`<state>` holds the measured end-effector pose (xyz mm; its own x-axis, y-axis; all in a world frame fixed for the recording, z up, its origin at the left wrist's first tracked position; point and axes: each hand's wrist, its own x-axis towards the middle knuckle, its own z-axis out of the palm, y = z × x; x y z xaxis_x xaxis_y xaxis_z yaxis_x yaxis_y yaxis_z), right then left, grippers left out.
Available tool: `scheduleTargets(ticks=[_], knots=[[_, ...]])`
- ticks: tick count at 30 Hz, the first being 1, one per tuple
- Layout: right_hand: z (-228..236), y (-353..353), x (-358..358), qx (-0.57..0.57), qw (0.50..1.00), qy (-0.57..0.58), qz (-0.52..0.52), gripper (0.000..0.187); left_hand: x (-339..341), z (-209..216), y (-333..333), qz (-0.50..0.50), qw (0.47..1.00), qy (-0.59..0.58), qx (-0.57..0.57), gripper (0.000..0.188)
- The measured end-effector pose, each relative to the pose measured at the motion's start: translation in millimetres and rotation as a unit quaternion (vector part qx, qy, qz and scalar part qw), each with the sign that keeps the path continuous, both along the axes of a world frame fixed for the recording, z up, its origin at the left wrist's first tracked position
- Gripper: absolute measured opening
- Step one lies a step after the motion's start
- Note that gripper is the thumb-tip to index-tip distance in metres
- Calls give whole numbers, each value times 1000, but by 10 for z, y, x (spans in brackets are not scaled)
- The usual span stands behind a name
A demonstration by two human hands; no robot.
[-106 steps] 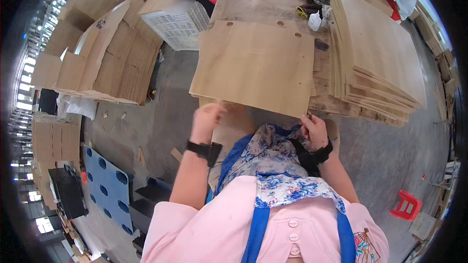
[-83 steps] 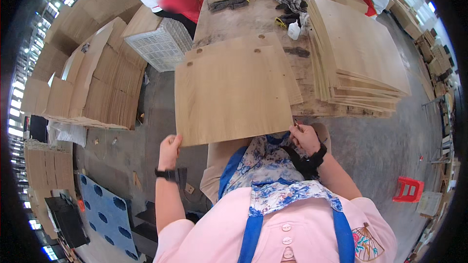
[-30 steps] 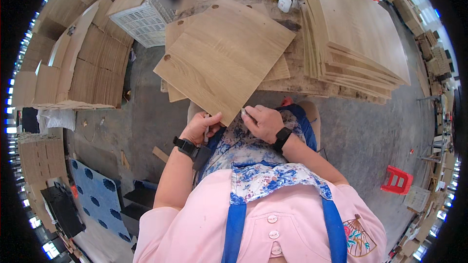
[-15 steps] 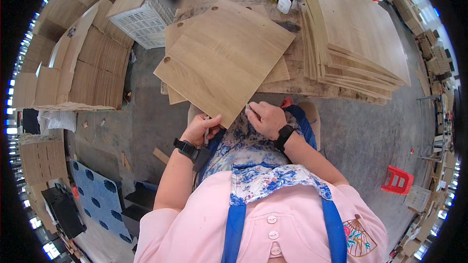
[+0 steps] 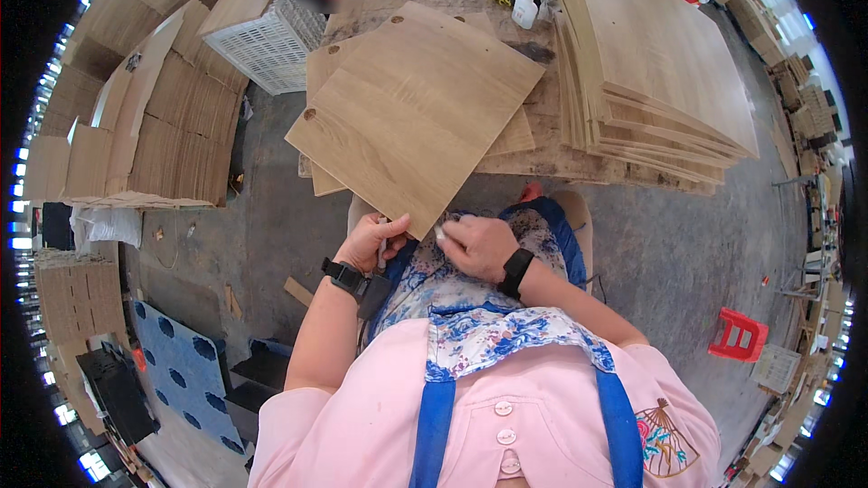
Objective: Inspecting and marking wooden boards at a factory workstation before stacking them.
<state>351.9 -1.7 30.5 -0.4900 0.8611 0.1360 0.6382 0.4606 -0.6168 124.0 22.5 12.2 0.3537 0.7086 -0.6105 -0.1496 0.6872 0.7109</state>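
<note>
A square wood-grain panel point(image 5: 425, 99) lies turned cornerwise, its near corner overhanging the table edge above my lap. My left hand point(image 5: 366, 239) grips that corner, thumb on top. A slim pale grey object point(image 5: 382, 248) also sits in its fingers, its kind unclear. Beside the panel's right-hand edge, close to the same corner, my right hand point(image 5: 485, 247) is closed in a pinch. Between its fingertips shows a small whitish piece point(image 5: 440, 231), too small to name. Further panels point(image 5: 325, 183) lie under the square one. Round dark holes mark its far-left edge.
Stacked panels point(image 5: 651, 63) stand on the right of the worn wooden table point(image 5: 533, 161). A white bottle point(image 5: 524, 11) and dark gloves lie behind. Left are a white plastic crate point(image 5: 271, 45) and cardboard stacks point(image 5: 172, 117). A red stool point(image 5: 737, 336) stands at right. Another person's red clothing shows at top.
My right hand has moved down and left along the panel's edge, toward the near corner. My left hand and the panel stay nearly still.
</note>
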Motion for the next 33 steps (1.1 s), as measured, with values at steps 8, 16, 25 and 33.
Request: scheduleTargets(ticks=[8, 16, 25, 33], knots=[[-14, 60, -3, 19, 998, 27, -53, 19, -34, -77, 27, -5, 1000, -7, -7, 25], [-58, -14, -63, 32, 997, 68, -28, 17, -10, -25, 22, -6, 1000, -13, -5, 26], [-9, 22, -56, -7, 995, 85, -53, 23, -1, -5, 0, -4, 1000, 12, -4, 27], [-56, 369, 185, -3, 986, 44, -160, 23, -17, -39, 55, -13, 1000, -4, -3, 27]])
